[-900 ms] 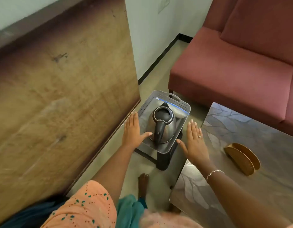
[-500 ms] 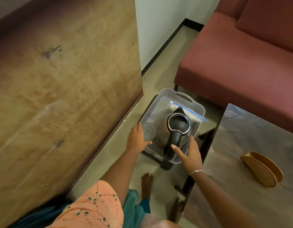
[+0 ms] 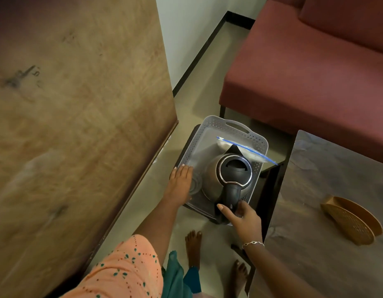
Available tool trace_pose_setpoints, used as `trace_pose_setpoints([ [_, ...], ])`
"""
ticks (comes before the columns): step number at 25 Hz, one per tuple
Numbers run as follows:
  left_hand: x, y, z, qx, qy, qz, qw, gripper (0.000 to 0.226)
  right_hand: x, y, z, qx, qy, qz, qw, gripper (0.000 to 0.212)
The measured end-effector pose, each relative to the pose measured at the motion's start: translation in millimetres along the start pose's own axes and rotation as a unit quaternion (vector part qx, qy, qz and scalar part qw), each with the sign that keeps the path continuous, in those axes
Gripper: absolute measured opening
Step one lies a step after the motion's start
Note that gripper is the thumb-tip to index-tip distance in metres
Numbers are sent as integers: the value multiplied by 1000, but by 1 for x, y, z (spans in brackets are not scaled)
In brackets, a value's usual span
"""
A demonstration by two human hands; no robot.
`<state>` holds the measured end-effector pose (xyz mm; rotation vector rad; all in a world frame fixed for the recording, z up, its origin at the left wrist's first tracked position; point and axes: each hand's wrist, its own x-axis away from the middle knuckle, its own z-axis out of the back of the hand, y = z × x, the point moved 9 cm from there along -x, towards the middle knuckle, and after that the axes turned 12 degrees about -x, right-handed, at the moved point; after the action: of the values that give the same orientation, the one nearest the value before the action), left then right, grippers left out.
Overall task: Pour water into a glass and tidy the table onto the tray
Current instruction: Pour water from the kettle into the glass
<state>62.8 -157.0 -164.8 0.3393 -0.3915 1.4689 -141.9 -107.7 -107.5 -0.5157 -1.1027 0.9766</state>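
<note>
A grey perforated tray (image 3: 209, 127) sits on a low dark stool. In it stands a steel kettle (image 3: 212, 181) with a black lid and handle, spout pointing away from me. A clear glass (image 3: 196, 184) stands in the tray's left side, touching the kettle. My left hand (image 3: 180, 182) wraps the glass from the left, fingers reaching along the tray's rim. My right hand (image 3: 242, 218) grips the lower end of the kettle's handle, thumb on its left. A clear zip bag (image 3: 248, 152) with a blue seal lies behind the kettle.
A wooden panel (image 3: 78, 130) stands close on the left. A marbled table (image 3: 315, 181) on the right holds a woven brown holder (image 3: 351, 221). A red sofa (image 3: 304, 72) lies beyond. My bare feet (image 3: 193, 246) stand just before the stool.
Both hands were open beside the tray. My left hand then brought the glass to the tray's left side, and my right hand moved onto the kettle's handle and closed round it.
</note>
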Motion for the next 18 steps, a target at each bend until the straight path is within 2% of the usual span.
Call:
trace_pose_setpoints([
  [5, -2, -4, 3, 28, 34, -6, 999, 102, -4, 7, -22, -161, -58, -98, 980, 30],
  [8, 6, -11, 8, 93, 57, 8, 994, 99, -3, 6, -33, -219, -62, -129, 965, 22],
  [12, 25, -24, 13, 216, 87, 44, 971, 97, -5, 10, -24, -232, 12, -118, 965, 24],
  [15, 40, -32, 25, 270, 106, 65, 955, 100, -9, 12, -8, -226, 55, -104, 967, 28],
  [18, 51, -38, 39, 317, 135, 83, 935, 103, -12, 8, 7, -213, 79, -93, 969, 20],
])
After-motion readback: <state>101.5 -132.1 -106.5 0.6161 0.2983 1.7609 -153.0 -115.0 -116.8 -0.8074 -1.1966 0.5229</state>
